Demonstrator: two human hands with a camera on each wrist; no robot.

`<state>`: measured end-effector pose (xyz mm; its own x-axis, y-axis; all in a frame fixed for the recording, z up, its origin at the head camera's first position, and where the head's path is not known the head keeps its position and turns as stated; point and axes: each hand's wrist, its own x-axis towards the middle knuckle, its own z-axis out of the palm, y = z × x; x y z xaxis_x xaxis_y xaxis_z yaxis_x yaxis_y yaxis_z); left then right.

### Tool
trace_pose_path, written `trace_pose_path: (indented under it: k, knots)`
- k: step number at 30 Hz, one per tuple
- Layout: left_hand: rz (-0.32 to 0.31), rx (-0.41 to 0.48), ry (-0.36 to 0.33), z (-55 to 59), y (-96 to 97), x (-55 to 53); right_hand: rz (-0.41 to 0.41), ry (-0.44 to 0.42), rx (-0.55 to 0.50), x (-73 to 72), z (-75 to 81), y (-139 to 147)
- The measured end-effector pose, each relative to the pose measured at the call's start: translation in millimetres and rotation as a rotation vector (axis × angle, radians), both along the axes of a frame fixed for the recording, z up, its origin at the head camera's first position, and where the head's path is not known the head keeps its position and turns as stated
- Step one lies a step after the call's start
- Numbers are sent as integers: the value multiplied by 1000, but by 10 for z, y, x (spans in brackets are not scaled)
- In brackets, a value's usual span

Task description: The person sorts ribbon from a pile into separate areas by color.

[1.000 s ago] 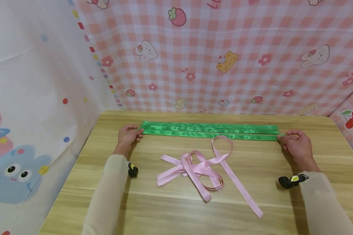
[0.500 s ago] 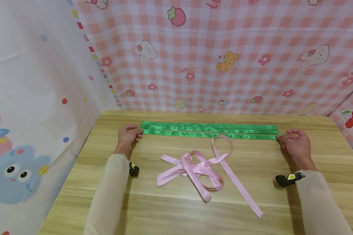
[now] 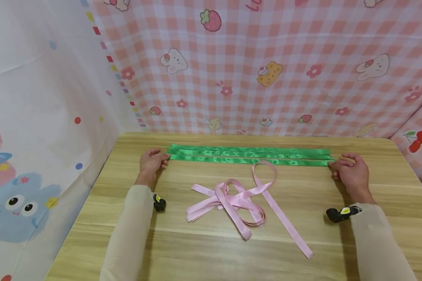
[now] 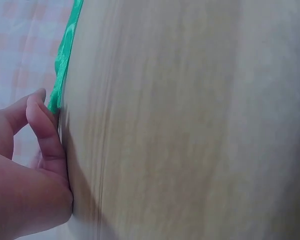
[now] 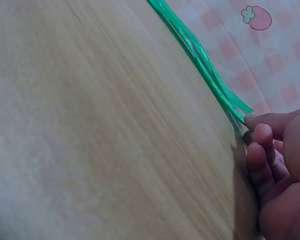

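Green satin ribbon strips (image 3: 232,152) lie side by side, stretched straight along the back of the table. At their left end my left hand (image 3: 151,164) pinches the front strip between thumb and finger. My right hand (image 3: 353,173) pinches the same front strip at the right end. The left wrist view has the green ribbon (image 4: 64,55) running up from the fingertips. In the right wrist view the green ribbon (image 5: 205,65) reaches the thumb, with another strip's free end just above it. A loose, looped pink ribbon (image 3: 235,201) lies in front of the green strips.
The wood-grain table (image 3: 211,257) has a back edge just behind the green strips. A pink checked cloth (image 3: 246,50) hangs behind it, and a white printed cloth (image 3: 49,97) hangs on the left. One tail of the pink ribbon trails toward the front right.
My right hand has shifted slightly left, keeping its pinch at the ribbon's end. The left hand stays nearly still, and the pink ribbon lies as before.
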<state>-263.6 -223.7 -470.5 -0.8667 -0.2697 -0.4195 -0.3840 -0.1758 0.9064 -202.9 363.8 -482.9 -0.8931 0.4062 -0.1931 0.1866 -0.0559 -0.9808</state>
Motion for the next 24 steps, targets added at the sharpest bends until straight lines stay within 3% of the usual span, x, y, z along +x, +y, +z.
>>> trace_pose_path:
  k: [5, 9, 12, 16, 21, 24]
  knots:
    - [87, 63, 18, 5, -54, 13, -35, -12, -6, 37, 29, -33]
    - [121, -3, 22, 10, -67, 61, -49, -69, 64, 99, 77, -40]
    - [117, -63, 62, 19, -35, 114, -33, -104, 139, 154, 129, -64]
    - [24, -154, 159, 68, 101, 201, 61, -78, 288, 259, 215, -186]
    - [-164, -248, 253, 210, 425, 328, 192, 45, 452, 342, 315, -552]
    - [-284, -262, 298, 280, 672, 388, 269, 112, 514, 343, 349, -820]
